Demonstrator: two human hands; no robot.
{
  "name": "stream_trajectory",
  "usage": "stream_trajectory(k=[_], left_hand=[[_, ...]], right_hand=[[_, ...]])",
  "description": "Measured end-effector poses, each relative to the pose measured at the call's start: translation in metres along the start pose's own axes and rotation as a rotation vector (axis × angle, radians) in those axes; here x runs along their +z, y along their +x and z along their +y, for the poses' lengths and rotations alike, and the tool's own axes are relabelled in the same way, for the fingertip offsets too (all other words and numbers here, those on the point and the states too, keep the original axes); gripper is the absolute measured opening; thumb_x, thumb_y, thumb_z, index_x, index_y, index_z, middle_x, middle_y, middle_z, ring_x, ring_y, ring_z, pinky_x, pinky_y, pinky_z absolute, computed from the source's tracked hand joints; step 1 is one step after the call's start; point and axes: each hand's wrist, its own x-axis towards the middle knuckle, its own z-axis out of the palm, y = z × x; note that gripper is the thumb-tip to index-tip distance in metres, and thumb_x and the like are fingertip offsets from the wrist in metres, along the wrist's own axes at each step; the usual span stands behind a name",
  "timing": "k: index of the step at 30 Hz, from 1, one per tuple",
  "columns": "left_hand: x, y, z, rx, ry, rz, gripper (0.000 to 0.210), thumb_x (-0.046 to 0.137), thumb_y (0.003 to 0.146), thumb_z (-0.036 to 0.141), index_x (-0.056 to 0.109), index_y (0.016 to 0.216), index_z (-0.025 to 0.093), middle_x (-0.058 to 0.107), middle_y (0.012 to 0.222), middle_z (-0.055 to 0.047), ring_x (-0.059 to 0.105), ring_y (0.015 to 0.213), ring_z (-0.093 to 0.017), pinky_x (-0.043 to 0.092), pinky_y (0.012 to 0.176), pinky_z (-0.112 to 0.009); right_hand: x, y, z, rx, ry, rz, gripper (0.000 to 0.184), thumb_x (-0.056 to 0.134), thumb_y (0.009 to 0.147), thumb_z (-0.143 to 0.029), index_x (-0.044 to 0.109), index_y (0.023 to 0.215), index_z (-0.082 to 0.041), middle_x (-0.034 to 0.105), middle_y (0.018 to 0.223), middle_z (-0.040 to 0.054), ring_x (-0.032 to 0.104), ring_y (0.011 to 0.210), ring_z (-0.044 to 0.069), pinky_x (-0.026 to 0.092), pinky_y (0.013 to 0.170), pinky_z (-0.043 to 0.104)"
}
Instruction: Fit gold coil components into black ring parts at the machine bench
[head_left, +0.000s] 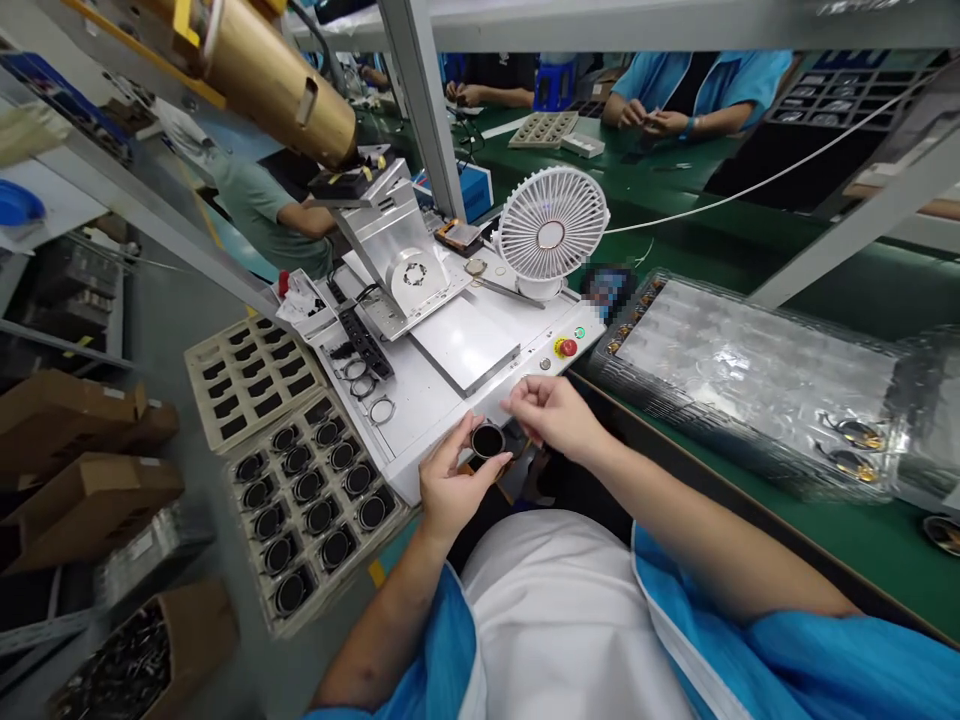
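Between the thumb and fingers of my left hand [455, 478] is a round black-faced watch case [488, 441], its dark disc turned up towards me. My right hand [556, 414] hovers just right of it, apart from it, with the fingers curled and pinched together. Whatever sits in that pinch, if anything, is too small to make out. Both hands are in front of the near edge of a white machine base [405, 440]. Loose metal rings [382, 410] lie on that base, left of my hands.
A tray of similar round black parts [319, 515] stands at lower left, beside a tray with cut-out slots [255, 380]. A white fan [553, 225], a red emergency button [568, 347] and a metal fixture [405, 270] stand ahead. Stacked clear trays [750, 380] lie right.
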Motion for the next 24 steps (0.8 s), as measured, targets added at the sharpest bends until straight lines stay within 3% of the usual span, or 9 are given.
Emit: stream_trajectory(k=[2, 5, 16, 19, 22, 24], left_hand=[[0.002, -0.001, 0.001, 0.019, 0.018, -0.014, 0.072, 0.092, 0.067, 0.019, 0.068, 0.135, 0.023, 0.077, 0.123, -0.011, 0.076, 0.109, -0.028, 0.061, 0.103, -0.044], [0.004, 0.0, 0.004, 0.046, 0.036, -0.042, 0.068, 0.088, 0.072, 0.018, 0.067, 0.136, 0.024, 0.077, 0.124, -0.011, 0.075, 0.11, -0.028, 0.061, 0.103, -0.044], [0.004, 0.0, 0.005, 0.092, 0.109, -0.049, 0.063, 0.086, 0.075, 0.016, 0.068, 0.134, 0.024, 0.077, 0.124, -0.009, 0.076, 0.109, -0.027, 0.062, 0.102, -0.044], [0.006, -0.001, 0.002, 0.1, 0.113, -0.056, 0.06, 0.085, 0.077, 0.016, 0.068, 0.134, 0.023, 0.077, 0.124, -0.009, 0.076, 0.11, -0.027, 0.062, 0.102, -0.044], [0.017, -0.005, -0.002, 0.129, 0.072, -0.118, 0.061, 0.086, 0.077, 0.018, 0.067, 0.135, 0.023, 0.076, 0.124, -0.01, 0.076, 0.109, -0.028, 0.063, 0.1, -0.044], [0.026, -0.007, -0.003, 0.152, 0.056, -0.237, 0.066, 0.086, 0.077, 0.02, 0.063, 0.139, 0.024, 0.074, 0.129, -0.011, 0.075, 0.111, -0.029, 0.063, 0.1, -0.044]], right_hand=[[0.008, -0.019, 0.006, 0.044, -0.046, -0.068, 0.046, 0.084, 0.071, -0.056, 0.055, 0.071, -0.02, 0.055, 0.047, -0.0036, 0.041, 0.035, 0.008, 0.028, 0.035, 0.02], [0.014, -0.03, 0.01, 0.024, -0.111, -0.037, 0.041, 0.082, 0.073, -0.052, 0.057, 0.071, -0.019, 0.059, 0.053, -0.0016, 0.044, 0.04, 0.008, 0.031, 0.038, 0.02], [0.014, -0.027, 0.012, 0.012, -0.191, -0.009, 0.028, 0.076, 0.077, -0.039, 0.058, 0.07, -0.019, 0.057, 0.054, -0.0024, 0.046, 0.046, 0.009, 0.033, 0.044, 0.021], [0.014, -0.025, 0.018, -0.042, -0.217, 0.057, 0.026, 0.078, 0.076, -0.036, 0.058, 0.077, -0.019, 0.056, 0.057, -0.004, 0.047, 0.05, 0.009, 0.035, 0.047, 0.02], [0.001, -0.03, 0.025, -0.029, -0.13, 0.014, 0.034, 0.082, 0.073, -0.041, 0.059, 0.085, -0.019, 0.059, 0.063, -0.0038, 0.051, 0.055, 0.01, 0.04, 0.051, 0.021], [-0.023, -0.04, 0.03, 0.031, -0.056, -0.059, 0.04, 0.082, 0.074, -0.05, 0.059, 0.082, -0.018, 0.06, 0.065, -0.0019, 0.052, 0.053, 0.011, 0.04, 0.049, 0.023]])
